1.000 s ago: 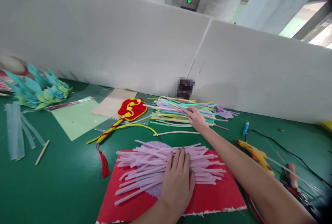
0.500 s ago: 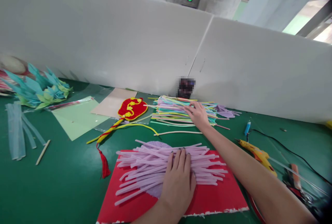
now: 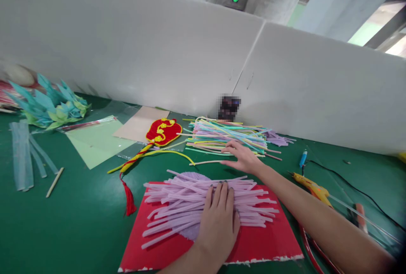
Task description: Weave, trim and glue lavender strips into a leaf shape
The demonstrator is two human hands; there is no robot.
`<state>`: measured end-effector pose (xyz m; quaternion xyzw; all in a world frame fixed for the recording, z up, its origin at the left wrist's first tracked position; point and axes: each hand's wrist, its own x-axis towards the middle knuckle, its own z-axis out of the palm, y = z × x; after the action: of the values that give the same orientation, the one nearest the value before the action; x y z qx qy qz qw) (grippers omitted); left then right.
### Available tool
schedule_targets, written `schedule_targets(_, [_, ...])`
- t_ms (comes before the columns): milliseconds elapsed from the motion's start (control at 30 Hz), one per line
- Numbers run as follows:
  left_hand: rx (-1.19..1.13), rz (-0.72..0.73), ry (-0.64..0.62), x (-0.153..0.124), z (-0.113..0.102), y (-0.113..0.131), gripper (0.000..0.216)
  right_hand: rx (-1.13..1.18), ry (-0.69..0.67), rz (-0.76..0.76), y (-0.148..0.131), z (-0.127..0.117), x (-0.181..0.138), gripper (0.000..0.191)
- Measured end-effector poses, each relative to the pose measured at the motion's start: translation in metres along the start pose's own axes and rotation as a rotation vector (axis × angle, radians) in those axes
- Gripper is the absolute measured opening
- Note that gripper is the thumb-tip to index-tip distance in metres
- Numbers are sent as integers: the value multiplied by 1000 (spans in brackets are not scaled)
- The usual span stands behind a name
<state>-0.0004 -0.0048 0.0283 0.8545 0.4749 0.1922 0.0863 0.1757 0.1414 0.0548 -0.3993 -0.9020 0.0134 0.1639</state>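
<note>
My left hand [image 3: 217, 219] lies flat with its fingers stretched over a loose heap of lilac pipe cleaners [image 3: 168, 221]. Under the heap, a round lilac fuzzy piece [image 3: 190, 232] shows in part, on a red board [image 3: 253, 244] with a ragged white front edge. My right hand [image 3: 242, 156] is at the near side of a pile of multicoloured pipe cleaners [image 3: 222, 132], fingers apart. Its thumb is by a single cream pipe cleaner [image 3: 206, 163]; whether they touch, I cannot tell.
A red and yellow fan-shaped ornament [image 3: 163, 132] with a tassel lies left of the pile. Further left are green paper [image 3: 95, 143], clear strips [image 3: 21, 155] and turquoise paper flowers [image 3: 47, 100]. A yellow glue gun [image 3: 312, 187] rests at right. A white partition [image 3: 142, 54] stands behind.
My right hand has drawn back from the top of the multicoloured pile to its near edge, and its fingers have spread. My left hand has stayed on the lilac pipe cleaners.
</note>
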Motion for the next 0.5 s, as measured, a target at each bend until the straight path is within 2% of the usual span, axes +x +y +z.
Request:
schedule_targets(133, [-1,-5,-7,0,0,0,47,-34,-101,-96,-2,8,-10,26])
schedule_targets(333, [-7,-9,0,0,2,0,47,-147,87,184,15,25,-4,26])
schedule_targets(500, [-13,-8,7,-1,1,0,47,-208,45,154,24,33,10,27])
